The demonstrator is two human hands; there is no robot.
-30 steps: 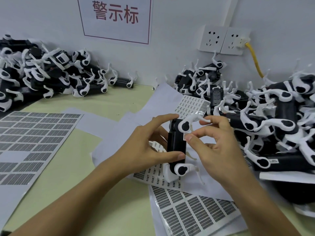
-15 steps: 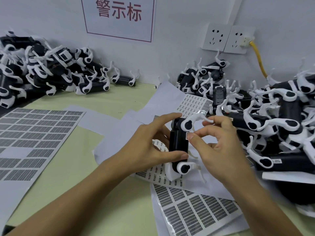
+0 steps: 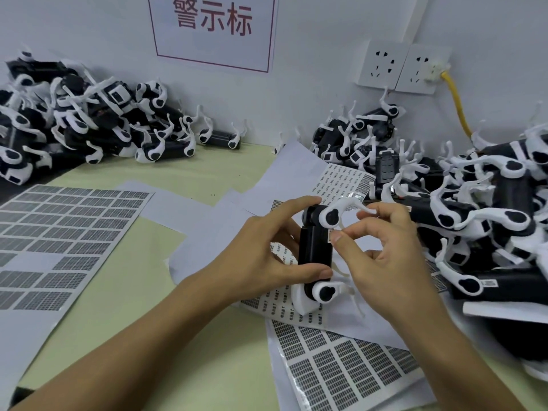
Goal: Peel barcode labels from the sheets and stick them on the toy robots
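- Two hands work one toy robot [image 3: 315, 250], held upright.
- Left hand [image 3: 267, 256] grips its black body from nine o'clock.
- Right hand [image 3: 385, 256] pinches a small barcode label [image 3: 330, 235] against it from three o'clock.

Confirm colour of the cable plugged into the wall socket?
Yellow cable, clearest in the head view.

The print on the small label [image 3: 329, 234], just beside the right hand's [image 3: 385, 262] thumb tip, is too small to read. The left hand [image 3: 261, 256] hides the held toy robot's [image 3: 314, 253] far side. The heap of robots [image 3: 489, 226] beyond the right hand is cut off by the picture's edge.
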